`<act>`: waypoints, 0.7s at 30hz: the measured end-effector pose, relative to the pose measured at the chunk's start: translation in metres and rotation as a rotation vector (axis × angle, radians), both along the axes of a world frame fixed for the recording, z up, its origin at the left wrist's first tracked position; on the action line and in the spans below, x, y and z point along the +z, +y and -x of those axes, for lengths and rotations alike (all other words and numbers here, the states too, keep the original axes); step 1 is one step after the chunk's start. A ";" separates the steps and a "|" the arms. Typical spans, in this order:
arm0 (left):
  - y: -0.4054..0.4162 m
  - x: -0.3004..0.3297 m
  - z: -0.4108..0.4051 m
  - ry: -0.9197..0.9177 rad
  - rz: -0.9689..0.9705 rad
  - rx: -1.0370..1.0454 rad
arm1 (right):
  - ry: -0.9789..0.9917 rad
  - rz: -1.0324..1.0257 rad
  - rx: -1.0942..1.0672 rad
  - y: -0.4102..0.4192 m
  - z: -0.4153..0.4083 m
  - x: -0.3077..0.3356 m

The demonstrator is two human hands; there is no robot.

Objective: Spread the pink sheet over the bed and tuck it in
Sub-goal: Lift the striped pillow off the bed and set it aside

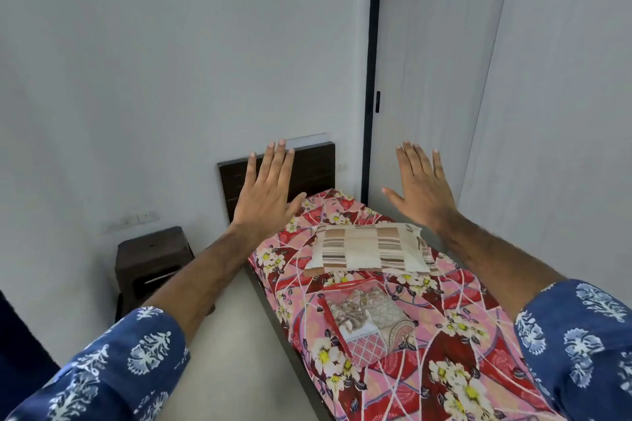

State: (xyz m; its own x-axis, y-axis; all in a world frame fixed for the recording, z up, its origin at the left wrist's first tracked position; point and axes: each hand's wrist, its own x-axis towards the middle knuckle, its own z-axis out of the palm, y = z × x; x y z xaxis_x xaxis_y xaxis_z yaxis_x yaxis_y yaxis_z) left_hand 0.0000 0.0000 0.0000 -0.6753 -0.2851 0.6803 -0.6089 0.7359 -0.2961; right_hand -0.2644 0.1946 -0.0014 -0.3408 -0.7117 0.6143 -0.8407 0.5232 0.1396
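left hand [265, 186]: raised above the bed [273, 311], fingers straight and spread wide, holding nothing | right hand [422, 181]: same, above the bed | pink sheet [455, 345]: flowered, lying spread over the bed | striped pillow [367, 248]: on the bed near the headboard [314, 167] | packaged cloth [366, 319]: on the bed, just this side of the pillow

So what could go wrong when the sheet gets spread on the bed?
1. The pillow and the folded cloth lie on the pink sheet; pulling the sheet may drag or tip them off.
2. Both hands, left and right, are open in the air, holding nothing, so the sheet is not gripped yet.
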 end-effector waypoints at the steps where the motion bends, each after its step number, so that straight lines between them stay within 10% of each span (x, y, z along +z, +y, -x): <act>1: -0.005 -0.004 0.004 -0.019 -0.015 0.016 | -0.006 -0.023 -0.016 -0.007 0.002 -0.007; 21: -0.201 -0.161 0.168 -0.332 -0.309 -0.048 | -0.353 -0.306 -0.094 -0.179 0.154 -0.216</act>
State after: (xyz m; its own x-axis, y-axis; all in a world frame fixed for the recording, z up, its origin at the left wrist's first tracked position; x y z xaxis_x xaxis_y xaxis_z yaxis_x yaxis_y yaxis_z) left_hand -0.1681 -0.2008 -0.1615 -0.8596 -0.4039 0.3129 -0.4816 0.8452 -0.2318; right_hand -0.4183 0.0152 -0.2172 -0.5622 -0.7982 0.2164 -0.8157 0.5783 0.0139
